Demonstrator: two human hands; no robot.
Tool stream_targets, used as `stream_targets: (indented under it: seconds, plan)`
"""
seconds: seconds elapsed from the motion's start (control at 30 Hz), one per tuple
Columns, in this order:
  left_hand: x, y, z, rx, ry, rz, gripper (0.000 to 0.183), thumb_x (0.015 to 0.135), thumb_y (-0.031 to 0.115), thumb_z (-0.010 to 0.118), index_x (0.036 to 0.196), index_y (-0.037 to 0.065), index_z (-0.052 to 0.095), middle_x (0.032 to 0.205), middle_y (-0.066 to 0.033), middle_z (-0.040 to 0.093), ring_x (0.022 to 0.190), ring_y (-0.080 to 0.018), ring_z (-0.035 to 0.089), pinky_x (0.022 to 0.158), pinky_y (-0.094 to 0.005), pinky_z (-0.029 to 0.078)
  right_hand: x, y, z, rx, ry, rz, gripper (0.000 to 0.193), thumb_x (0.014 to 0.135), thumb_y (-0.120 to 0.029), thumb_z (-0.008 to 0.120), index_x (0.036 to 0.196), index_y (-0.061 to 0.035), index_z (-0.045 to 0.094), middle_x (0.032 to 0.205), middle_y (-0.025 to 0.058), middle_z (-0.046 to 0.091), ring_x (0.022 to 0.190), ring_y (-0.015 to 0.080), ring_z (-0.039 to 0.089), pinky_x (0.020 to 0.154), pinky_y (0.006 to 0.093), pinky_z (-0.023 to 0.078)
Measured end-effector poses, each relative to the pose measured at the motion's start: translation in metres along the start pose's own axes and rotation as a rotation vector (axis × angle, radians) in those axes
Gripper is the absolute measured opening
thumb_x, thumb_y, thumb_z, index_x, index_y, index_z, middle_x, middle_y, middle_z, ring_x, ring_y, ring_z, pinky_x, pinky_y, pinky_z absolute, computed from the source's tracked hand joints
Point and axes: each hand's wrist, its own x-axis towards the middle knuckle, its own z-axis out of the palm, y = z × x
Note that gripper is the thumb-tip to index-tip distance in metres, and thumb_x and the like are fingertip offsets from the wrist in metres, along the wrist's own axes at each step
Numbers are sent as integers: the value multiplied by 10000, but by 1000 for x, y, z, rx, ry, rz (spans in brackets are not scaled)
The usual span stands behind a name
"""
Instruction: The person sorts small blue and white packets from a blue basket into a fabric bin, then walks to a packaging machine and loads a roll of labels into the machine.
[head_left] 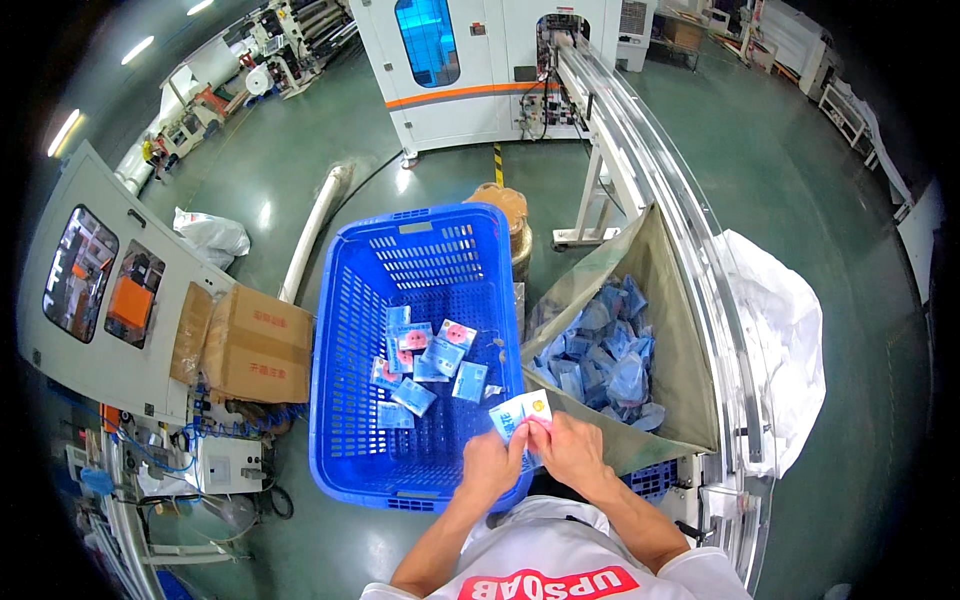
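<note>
Pinched between both hands is a small white and blue packet (519, 411) with a yellow mark, like a pack of tissues. My left hand (487, 463) grips its near left side, and my right hand (572, 448) has its thumb and fingers pressed on the right side. They meet over the front right edge of a large blue plastic basket (334, 400). Inside the basket lie several loose blue and white packets (414, 396), some with a pink flower-like print. Fingertips under the held packet are partly hidden.
A grey-green fabric chute (690, 390) full of crumpled blue packets (600, 350) hangs right of the basket. Above it curves a clear-sided conveyor (650, 130) from a white machine (460, 110). Cartons (258, 345) stand left, and a cardboard roll (505, 205) stands behind.
</note>
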Motion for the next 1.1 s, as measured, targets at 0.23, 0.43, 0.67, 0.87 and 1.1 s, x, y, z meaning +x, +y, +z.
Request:
stream_targets:
  seconds: [0.23,0.43,0.67,0.87,1.1]
  plan:
    - [-32,32,-3,-1306,-14,-223,364,945,303,526,1049,-33,618,952,-75,667,816,-135,639,700,-280,510,-20,-9,-27,975,-200,31,344,958,-287,497,861,12,637,609,71,568,571,102,524,528,305,431]
    - [-18,32,-4,-646,130,-39,326,934,292,530,956,-5,662,785,-108,684,710,-171,664,631,-302,502,-6,-5,-45,405,196,-265,298,881,-259,613,1022,4,602,859,125,603,681,196,572,586,290,453]
    - [-17,58,-5,-8,234,234,315,883,276,589,770,-10,656,597,-209,589,517,-375,599,464,-433,453,-6,-16,-38,33,516,-423,334,741,23,653,1068,-13,593,912,143,608,760,323,625,655,364,522]
    - [-40,52,11,-520,-179,-100,263,889,254,584,975,19,662,822,-115,694,728,-271,682,639,-349,531,15,43,-3,829,3,-69,142,819,-4,550,896,18,668,826,58,676,747,101,599,640,272,492]
    - [-39,-59,49,-1363,-401,-189,708,886,548,527,1269,-41,448,1225,-175,561,1105,-266,573,924,-404,472,4,26,-5,1681,-446,279,161,924,-173,580,967,-23,617,844,2,614,742,69,575,661,226,471]
